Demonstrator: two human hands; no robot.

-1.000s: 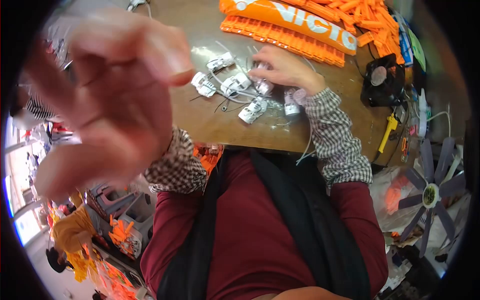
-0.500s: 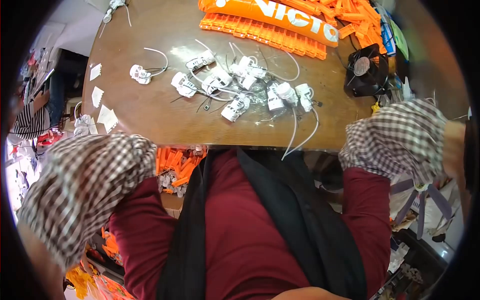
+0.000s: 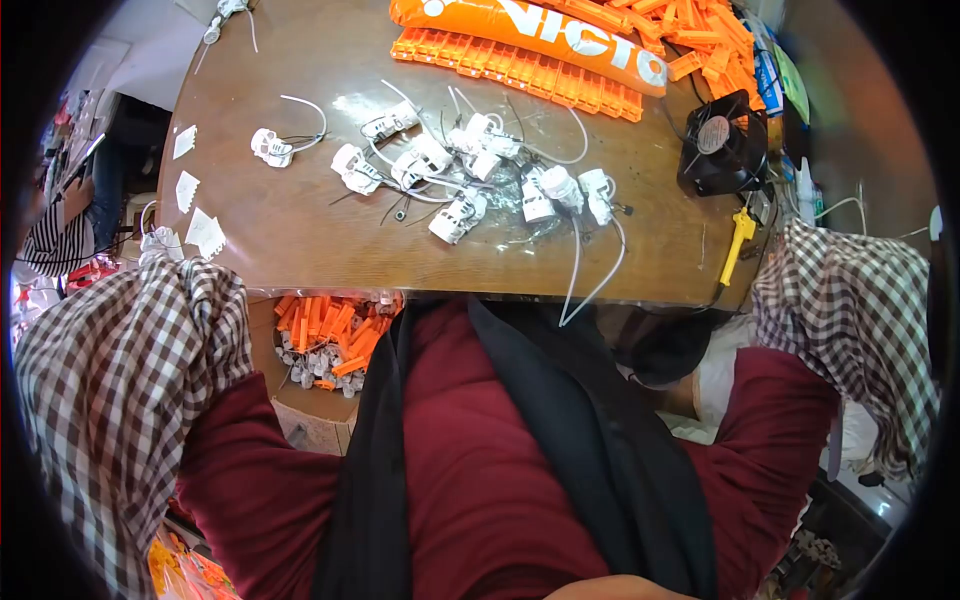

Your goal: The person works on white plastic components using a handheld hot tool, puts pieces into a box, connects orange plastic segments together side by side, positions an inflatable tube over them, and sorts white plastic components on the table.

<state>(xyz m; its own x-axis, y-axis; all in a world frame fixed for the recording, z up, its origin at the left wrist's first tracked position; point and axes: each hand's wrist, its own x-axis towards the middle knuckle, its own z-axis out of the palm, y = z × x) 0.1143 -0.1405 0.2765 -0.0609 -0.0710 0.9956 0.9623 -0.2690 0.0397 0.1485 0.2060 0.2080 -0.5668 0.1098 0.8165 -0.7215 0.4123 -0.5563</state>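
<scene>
Neither of my hands shows; both lie outside the frame. My left arm wears a brown-and-white checked sleeve cover (image 3: 120, 350) and spreads out past the table's left edge, close to a white part with a wire (image 3: 160, 243). On the right, a matching checked sleeve cover (image 3: 850, 320) is by the table's right edge. Nearest to it lies a yellow-handled tool (image 3: 738, 245) with a black cord. Several small white plastic units with wires, such as one unit (image 3: 458, 216) and another unit (image 3: 271, 147), are scattered over the brown table (image 3: 330, 235).
At the back are an orange inflated tube (image 3: 540, 38) with white letters, an orange plastic strip (image 3: 515, 75) and a heap of orange parts (image 3: 715, 45). A black fan (image 3: 722, 145) stands at right. Below the front edge sits a cardboard box (image 3: 310, 410) of orange pieces.
Both arms have moved outward, away from each other. The yellow-handled tool and more of the box below the table now show. The view has shifted slightly; the white units lie as before.
</scene>
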